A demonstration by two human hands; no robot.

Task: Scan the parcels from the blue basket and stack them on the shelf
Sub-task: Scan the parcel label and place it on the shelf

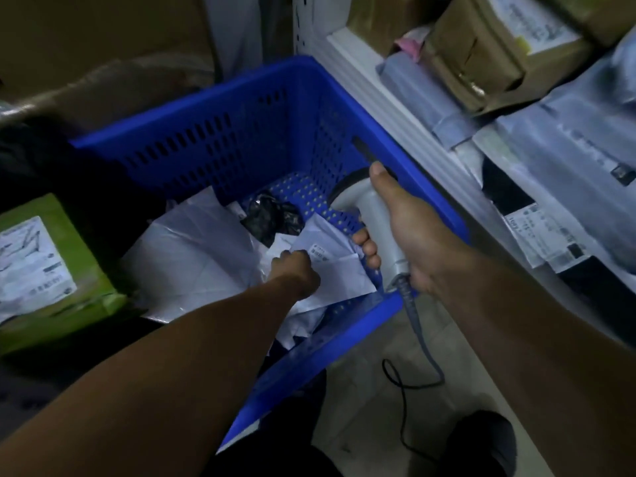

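Note:
The blue basket (241, 132) stands on the floor beside the shelf (389, 98). Inside it lie white plastic parcels (192, 256) and a small black wrapped parcel (272, 215). My left hand (296, 273) reaches down into the basket and grips a white parcel with a printed label (330, 259). My right hand (399, 232) holds a grey handheld scanner (364, 201) over the basket's right rim, its head pointing down at that label. The scanner's cable (416, 339) trails to the floor.
The shelf on the right carries grey bag parcels (568, 139) and brown cardboard boxes (488, 53). A green box with a white label (38, 266) sits left of the basket. Brown cartons stand behind. My shoe (481, 442) is on the floor below.

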